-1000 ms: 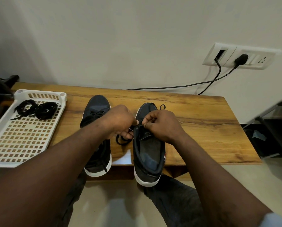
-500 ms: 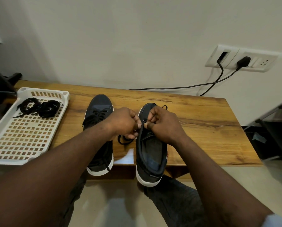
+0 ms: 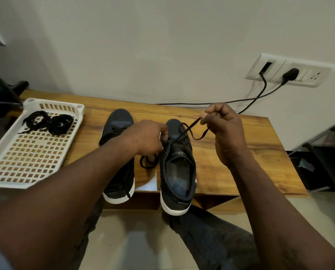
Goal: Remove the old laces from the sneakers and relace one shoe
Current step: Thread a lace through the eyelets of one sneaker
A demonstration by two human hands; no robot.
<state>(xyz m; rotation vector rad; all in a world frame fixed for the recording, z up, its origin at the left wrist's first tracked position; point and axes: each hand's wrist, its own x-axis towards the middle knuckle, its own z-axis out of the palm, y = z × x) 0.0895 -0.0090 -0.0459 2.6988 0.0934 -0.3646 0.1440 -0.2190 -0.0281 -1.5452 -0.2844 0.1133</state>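
Head view: the right hand (image 3: 224,131) is held up above the wooden table (image 3: 250,152), toward its far edge, and is pinching the free end of a black lace (image 3: 186,130) between thumb and curled fingers. The lace is running taut from that pinch down and left to the front eyelets of the right sneaker (image 3: 177,166), and a slack loop of it is hanging beside the palm.

The left hand (image 3: 145,138) is resting against the left eyelet row of the same sneaker with its fingers curled in, gripping the shoe's edge there. Whether lace is also caught under those fingers I cannot tell.

The right sneaker is lying near the middle of the table with its toe pointing at the far edge, its tongue showing and its heel hanging over the near edge. The left sneaker (image 3: 120,121) is lying just beside it, partly hidden by the left forearm, its heel also jutting over the near edge. A loose loop of lace (image 3: 148,161) is lying on the wood between the two shoes.

At the table's left end a white slotted tray (image 3: 8,166) is sitting, with two bundled black laces (image 3: 60,123) lying in its far corner. On the wall beyond the far right corner, a plug (image 3: 290,74) is sitting in a socket plate (image 3: 314,76).
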